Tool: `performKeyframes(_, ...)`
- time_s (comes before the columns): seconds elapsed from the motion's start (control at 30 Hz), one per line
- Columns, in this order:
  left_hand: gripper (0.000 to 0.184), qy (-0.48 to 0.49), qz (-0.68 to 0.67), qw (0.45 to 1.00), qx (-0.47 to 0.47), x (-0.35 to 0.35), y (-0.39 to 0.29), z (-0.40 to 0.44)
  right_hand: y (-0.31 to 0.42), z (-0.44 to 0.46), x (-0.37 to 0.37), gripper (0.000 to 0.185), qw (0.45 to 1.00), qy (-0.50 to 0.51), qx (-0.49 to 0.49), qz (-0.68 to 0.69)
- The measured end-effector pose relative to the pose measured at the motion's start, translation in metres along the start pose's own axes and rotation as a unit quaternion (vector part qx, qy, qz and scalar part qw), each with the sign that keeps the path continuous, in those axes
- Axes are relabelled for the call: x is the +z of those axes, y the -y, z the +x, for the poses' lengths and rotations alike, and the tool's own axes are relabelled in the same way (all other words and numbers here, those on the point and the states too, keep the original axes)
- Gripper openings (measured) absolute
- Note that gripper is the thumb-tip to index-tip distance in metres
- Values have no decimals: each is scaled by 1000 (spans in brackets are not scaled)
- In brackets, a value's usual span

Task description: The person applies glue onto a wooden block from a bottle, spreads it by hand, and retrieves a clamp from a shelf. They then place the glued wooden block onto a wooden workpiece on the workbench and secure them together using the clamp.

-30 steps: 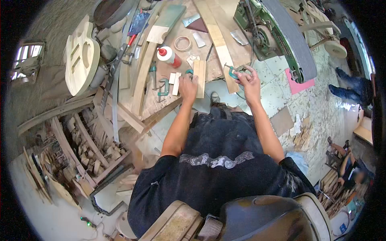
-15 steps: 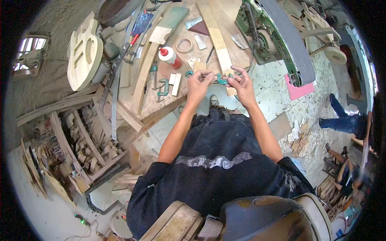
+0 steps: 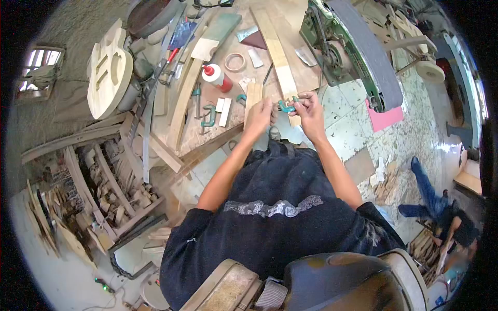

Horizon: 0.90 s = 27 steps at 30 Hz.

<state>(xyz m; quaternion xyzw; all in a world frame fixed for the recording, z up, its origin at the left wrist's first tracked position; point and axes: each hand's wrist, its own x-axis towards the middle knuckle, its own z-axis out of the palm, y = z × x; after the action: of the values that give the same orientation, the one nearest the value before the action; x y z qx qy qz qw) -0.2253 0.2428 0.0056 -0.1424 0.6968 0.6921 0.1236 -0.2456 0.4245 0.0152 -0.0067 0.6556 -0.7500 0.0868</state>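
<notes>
A small green C-clamp (image 3: 286, 107) is held between my two hands, above the front edge of the workbench. My right hand (image 3: 309, 115) pinches its frame with thumb and fingers. My left hand (image 3: 259, 119) is closed at the clamp's left end, by the screw; the exact grip is partly hidden. Just behind my left hand lies a short light wood block (image 3: 254, 93). A long wooden strip (image 3: 277, 54) runs away from me behind the clamp. More green C-clamps (image 3: 209, 116) rest on the bench to the left, beside two small pale wood pieces (image 3: 225, 112).
A white bottle with a red cap (image 3: 217, 78) and a tape roll (image 3: 235, 62) stand on the workbench (image 3: 207, 139). A green belt sander (image 3: 358, 57) is at the right. A guitar body (image 3: 110, 72) hangs at left. Another person (image 3: 446, 212) is at far right.
Both hands have come slightly lower, and my left fingers have curled closed at the clamp's end. The clamp is tilted differently. The wood block shows more clearly. The person at right has moved.
</notes>
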Motion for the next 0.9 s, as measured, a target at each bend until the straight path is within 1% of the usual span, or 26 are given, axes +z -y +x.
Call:
performKeyframes(0.03, 42, -8, 7, 1000, 16, 5, -7, -9, 2, 1, 1, 27, 1000, -8, 13, 19)
performKeyframes(0.07, 43, -14, 14, 999, 32, 8, -10, -14, 4, 2, 3, 26, 1000, 6, 13, 28)
performKeyframes(0.13, 44, -67, 75, 989, 108, 6, 2, -6, 9, 2, 3, 26, 998, 31, 13, 46)
performKeyframes(0.17, 44, -93, 104, 979, 146, 5, 7, -3, 12, 4, 1, 25, 994, 86, 56, 47)
performKeyframes(0.23, 45, -73, 111, 979, 156, 2, 1, -3, 17, 8, -4, 26, 969, 196, 144, 47)
performKeyframes(0.27, 46, -64, 115, 978, 162, 0, -3, -2, 10, 8, -5, 26, 970, 195, 138, 37)
performKeyframes(0.37, 48, -72, 104, 982, 143, -6, 10, 10, 14, 11, -3, 22, 976, 183, 90, -72)
performKeyframes(0.43, 49, -65, 104, 987, 106, -10, 16, 15, 21, 6, 8, 22, 967, 133, 48, -211)
performKeyframes(0.47, 50, -61, 103, 989, 89, -11, 18, 18, 23, 5, 12, 23, 954, 106, 25, -278)
performKeyframes(0.57, 53, -67, 74, 993, 56, -8, 10, 12, 12, 2, 15, 22, 944, 82, -37, -319)
performKeyframes(0.6, 53, -62, 65, 995, 43, -9, 15, 13, 21, -1, 18, 21, 942, 83, -39, -322)
performKeyframes(0.67, 53, -52, 46, 998, 15, -12, 26, 15, 16, -4, 19, 21, 935, 77, -87, -334)
performKeyframes(0.7, 53, -45, 22, 999, -3, -11, 19, 12, 15, -5, 20, 22, 931, 75, -113, -340)
performKeyframes(0.77, 52, -34, -26, 998, -36, -11, 6, 5, 17, -5, 21, 22, 937, 67, -118, -323)
performKeyframes(0.8, 51, -26, -35, 998, -35, -12, 7, 4, 19, -6, 23, 22, 940, 64, -120, -314)
performKeyframes(0.83, 50, -19, -44, 998, -32, -13, 8, 3, 21, -7, 22, 21, 946, 73, -96, -299)
performKeyframes(0.87, 49, -13, -52, 998, -27, -15, 8, 5, 24, -6, 21, 20, 952, 83, -74, -284)
performKeyframes(0.9, 49, -28, -16, 999, 14, -14, 1, 1, 26, -4, 20, 19, 957, 93, -53, -269)
